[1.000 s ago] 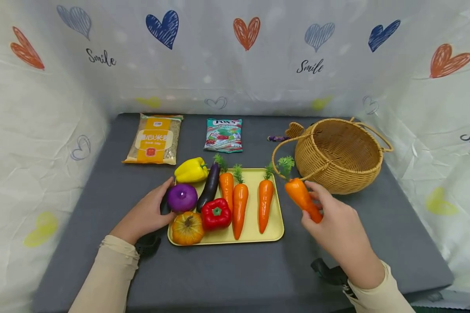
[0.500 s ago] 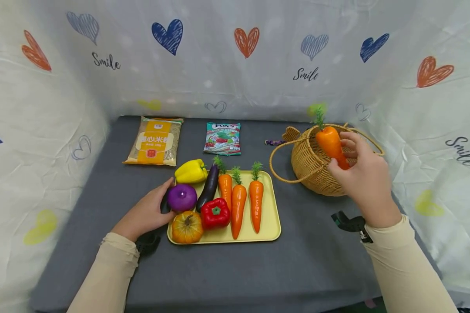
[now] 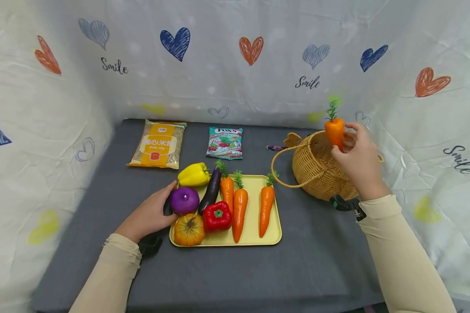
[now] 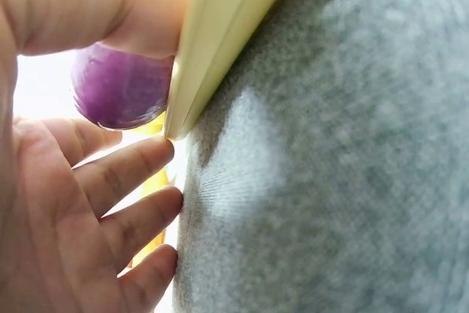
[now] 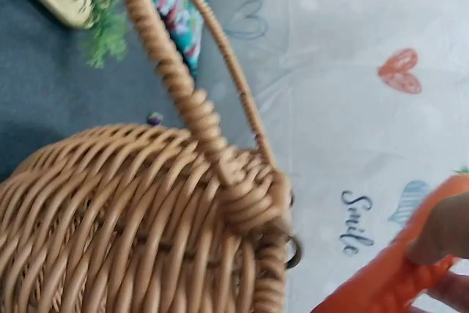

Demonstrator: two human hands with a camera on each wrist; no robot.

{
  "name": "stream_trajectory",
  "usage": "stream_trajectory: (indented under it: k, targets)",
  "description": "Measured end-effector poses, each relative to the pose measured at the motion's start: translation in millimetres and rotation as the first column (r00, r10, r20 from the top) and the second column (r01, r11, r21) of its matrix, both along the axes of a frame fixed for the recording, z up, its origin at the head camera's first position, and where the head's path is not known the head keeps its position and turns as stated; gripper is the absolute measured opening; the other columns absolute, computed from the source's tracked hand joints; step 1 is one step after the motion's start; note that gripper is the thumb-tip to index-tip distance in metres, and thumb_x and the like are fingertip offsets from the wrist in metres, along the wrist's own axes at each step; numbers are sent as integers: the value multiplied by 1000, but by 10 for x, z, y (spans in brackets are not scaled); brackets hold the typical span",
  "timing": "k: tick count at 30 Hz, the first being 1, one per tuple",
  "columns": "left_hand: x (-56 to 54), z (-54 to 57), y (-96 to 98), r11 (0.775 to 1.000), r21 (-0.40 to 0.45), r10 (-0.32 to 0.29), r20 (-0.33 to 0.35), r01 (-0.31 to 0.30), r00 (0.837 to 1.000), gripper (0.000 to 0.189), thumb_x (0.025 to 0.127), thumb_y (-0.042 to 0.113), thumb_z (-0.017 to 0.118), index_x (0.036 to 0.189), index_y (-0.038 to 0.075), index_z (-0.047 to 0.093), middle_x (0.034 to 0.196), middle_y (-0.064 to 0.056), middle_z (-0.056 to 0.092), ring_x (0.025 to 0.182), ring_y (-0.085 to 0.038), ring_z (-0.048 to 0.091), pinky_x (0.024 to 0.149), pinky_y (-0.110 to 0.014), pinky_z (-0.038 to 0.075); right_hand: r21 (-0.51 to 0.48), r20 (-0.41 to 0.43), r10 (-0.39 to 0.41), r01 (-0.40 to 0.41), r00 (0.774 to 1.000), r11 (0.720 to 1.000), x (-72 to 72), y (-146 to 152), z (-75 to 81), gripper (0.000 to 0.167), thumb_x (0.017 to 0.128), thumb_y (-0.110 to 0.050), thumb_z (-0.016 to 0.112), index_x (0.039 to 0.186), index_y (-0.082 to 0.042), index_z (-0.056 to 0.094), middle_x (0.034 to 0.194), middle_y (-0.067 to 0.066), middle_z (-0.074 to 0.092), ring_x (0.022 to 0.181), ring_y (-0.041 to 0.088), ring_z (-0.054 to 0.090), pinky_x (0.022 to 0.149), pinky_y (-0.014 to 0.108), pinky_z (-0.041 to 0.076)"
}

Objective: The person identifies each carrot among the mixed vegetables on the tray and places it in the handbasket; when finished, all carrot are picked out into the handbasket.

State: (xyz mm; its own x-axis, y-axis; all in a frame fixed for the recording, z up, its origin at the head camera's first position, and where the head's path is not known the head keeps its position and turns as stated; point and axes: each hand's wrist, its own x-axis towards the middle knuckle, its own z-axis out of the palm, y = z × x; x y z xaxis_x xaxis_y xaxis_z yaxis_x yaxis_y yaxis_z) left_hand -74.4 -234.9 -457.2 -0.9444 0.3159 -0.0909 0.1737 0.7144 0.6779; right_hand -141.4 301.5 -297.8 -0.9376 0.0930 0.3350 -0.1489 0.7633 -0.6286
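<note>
In the head view my right hand (image 3: 360, 163) pinches an orange carrot (image 3: 334, 131) by its body, leafy top upward, over the opening of the wicker basket (image 3: 317, 178). The right wrist view shows the thumb on the carrot (image 5: 396, 265), beside the basket wall (image 5: 124, 218). My left hand (image 3: 152, 213) rests at the left edge of the yellow tray (image 3: 256, 232), its fingers extended and spread; fingertips meet the tray rim (image 4: 209, 42). Nearest to it on the tray are a purple onion (image 3: 185, 201), a small pumpkin (image 3: 189, 229) and a yellow pepper (image 3: 194, 174).
The tray also bears an eggplant (image 3: 210, 191), a red pepper (image 3: 217, 216) and 3 carrots, one lying apart on the right (image 3: 266, 211). Behind stand a grain bag (image 3: 158, 144) and a candy bag (image 3: 225, 142). The basket's handle (image 3: 280, 176) sticks out leftward.
My right hand has carried the carrot from beside the tray up and right to over the basket, turning it upright. The carrot on the tray's right shifted left, then back right. The left hand stays put.
</note>
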Motion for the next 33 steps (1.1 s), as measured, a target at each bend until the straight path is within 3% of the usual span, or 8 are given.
stream_trajectory:
  k: [5,11,19,21,23,27,30,33]
  targets:
    - [11,-2,8,1000,-1,-9,-7,9,1000,108,87,29,85,170,5,21,166,-22,38,150,-43,39,120,-65,32,138,175,-2,-23,985,990,-125,144,-77,75,97,-11,71,162,-4,35,144,30,59,124,48,62,99,65,51]
    - [12,-19,8,1000,-18,-22,-25,22,999,106,88,28,84,170,4,22,166,-22,39,149,-43,40,120,-64,32,311,330,-31,-78,943,947,-224,319,-145,68,92,-14,74,151,5,47,130,31,63,115,52,58,94,66,47]
    - [29,18,9,1000,-19,-3,-11,3,1000,107,87,29,85,170,5,22,166,-23,39,149,-44,40,119,-66,32,423,557,-51,-230,829,876,-342,304,-111,49,99,-23,67,141,2,61,139,32,59,111,49,60,87,63,50]
    - [31,12,10,1000,-22,1,-2,-1,1000,108,87,29,85,171,6,21,166,-22,38,149,-44,39,119,-66,32,428,527,-62,-202,848,881,-315,246,-100,45,101,-23,64,140,0,64,137,30,61,108,47,62,80,60,53]
    - [24,5,13,1000,-25,0,3,0,1000,108,87,29,85,171,7,20,167,-22,38,150,-44,39,119,-66,32,439,446,-89,-131,891,889,-219,143,-53,42,103,-26,60,139,-3,65,133,26,65,103,44,64,70,54,53]
    - [13,14,17,1000,-31,1,0,-1,1000,108,87,27,84,171,7,20,167,-20,38,150,-42,39,121,-64,32,389,114,-63,13,991,921,124,-200,25,34,104,-28,57,127,-8,73,116,17,74,78,33,65,47,43,44]
    - [13,30,14,999,-34,0,-4,0,1000,108,87,26,83,171,7,20,167,-20,38,150,-42,39,121,-63,31,350,-144,53,1,988,937,395,-533,-32,25,102,-22,61,114,-12,79,97,10,77,66,27,64,44,43,42]
    - [22,40,9,999,-42,6,-3,-6,1000,107,87,26,83,171,6,21,167,-21,37,150,-42,39,121,-64,31,371,-198,221,-136,955,919,579,-864,-227,19,98,-19,64,106,-15,82,81,0,73,61,18,62,48,39,44]
